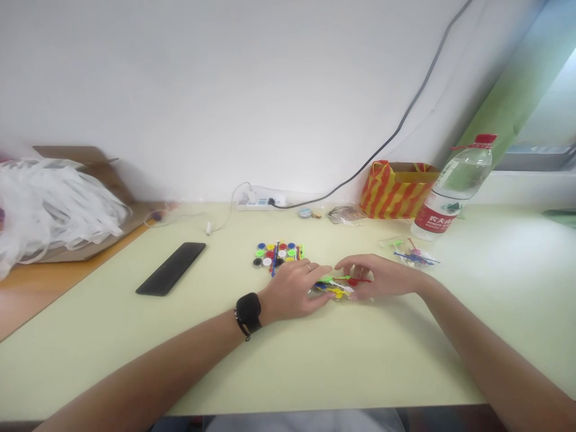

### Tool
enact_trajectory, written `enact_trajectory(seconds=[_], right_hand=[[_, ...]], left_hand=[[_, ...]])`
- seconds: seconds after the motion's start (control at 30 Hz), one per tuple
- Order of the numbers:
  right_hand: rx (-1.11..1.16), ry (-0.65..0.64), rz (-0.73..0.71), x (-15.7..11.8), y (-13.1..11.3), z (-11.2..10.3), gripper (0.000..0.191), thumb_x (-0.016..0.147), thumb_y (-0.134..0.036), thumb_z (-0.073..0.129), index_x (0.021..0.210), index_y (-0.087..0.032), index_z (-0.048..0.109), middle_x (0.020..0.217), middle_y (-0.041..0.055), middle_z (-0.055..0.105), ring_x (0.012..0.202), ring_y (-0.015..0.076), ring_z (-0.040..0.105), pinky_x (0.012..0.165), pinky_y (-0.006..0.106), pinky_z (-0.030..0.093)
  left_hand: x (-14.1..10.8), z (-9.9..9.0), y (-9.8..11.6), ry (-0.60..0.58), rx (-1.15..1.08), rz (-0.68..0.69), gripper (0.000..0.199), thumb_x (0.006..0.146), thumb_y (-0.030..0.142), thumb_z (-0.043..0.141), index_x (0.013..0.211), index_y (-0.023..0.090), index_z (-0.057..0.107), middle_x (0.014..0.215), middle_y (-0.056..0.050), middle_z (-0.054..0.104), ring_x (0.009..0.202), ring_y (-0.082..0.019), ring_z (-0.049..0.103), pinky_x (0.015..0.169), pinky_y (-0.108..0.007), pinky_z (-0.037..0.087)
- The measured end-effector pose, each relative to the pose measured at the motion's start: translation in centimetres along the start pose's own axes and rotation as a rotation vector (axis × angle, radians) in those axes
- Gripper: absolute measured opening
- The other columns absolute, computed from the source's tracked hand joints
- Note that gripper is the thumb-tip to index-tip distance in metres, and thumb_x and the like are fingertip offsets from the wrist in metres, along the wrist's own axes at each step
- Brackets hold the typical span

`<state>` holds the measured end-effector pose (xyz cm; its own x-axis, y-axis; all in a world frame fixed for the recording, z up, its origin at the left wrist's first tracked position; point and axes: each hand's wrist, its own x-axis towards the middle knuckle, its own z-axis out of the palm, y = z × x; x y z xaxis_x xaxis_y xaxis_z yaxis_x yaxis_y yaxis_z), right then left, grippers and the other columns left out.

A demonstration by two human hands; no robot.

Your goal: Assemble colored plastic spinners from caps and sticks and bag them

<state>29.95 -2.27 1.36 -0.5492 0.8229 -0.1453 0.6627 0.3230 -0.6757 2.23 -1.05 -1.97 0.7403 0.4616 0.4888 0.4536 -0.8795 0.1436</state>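
Several small plastic arrow-shaped pieces (335, 291) in green, yellow, red, white and blue lie in a pile on what looks like a clear plastic bag, between my two hands. From the left, my left hand (294, 291) reaches over the pile's edge, thumb and fingers apart. My right hand (380, 276) curves around the other side, its thumb apart from its fingers, close to red pieces. Whether its fingertips touch them is hard to make out. Behind my left hand, rows of coloured round discs (267, 262) lie with a blue arrow-shaped piece (276, 258) across them.
A small clear bag of coloured pieces (416, 255) lies beyond my right hand, before a large water bottle (459, 192). A striped paper bag (396, 192) and a power strip (258, 201) stand along the wall. At left are a black flat object (171, 270) and a cardboard box (101, 180).
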Motion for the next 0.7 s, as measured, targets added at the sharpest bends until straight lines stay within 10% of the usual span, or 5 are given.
enact_trajectory(seconds=[0.4, 0.7], right_hand=[[0.015, 0.148, -0.034, 0.2, 0.4, -0.8, 0.046, 0.093, -0.059, 0.062, 0.124, -0.025, 0.066, 0.107, 0.0074, 0.072, 0.096, 0.0243, 0.068, 0.087, 0.038, 0.055], [-0.517, 0.491, 0.064, 8.4, 5.6, -3.6, 0.04, 0.091, -0.037, 0.062, 0.129, -0.026, 0.066, 0.148, 0.0136, 0.052, 0.142, 0.0386, 0.041, 0.115, 0.058, 0.036]], left_hand=[[0.6, -1.1, -0.5, 0.006, 0.041, -0.003, 0.037, 0.102, 0.048, 0.054, 0.122, 0.02, 0.065, 0.107, -0.008, 0.075, 0.098, -0.026, 0.069, 0.084, -0.039, 0.05], [6.6, -5.6, -2.9, -0.111, 0.143, -0.151, 0.029, 0.104, 0.03, 0.044, 0.11, 0.026, 0.072, 0.102, -0.003, 0.078, 0.095, -0.023, 0.071, 0.082, -0.036, 0.051]])
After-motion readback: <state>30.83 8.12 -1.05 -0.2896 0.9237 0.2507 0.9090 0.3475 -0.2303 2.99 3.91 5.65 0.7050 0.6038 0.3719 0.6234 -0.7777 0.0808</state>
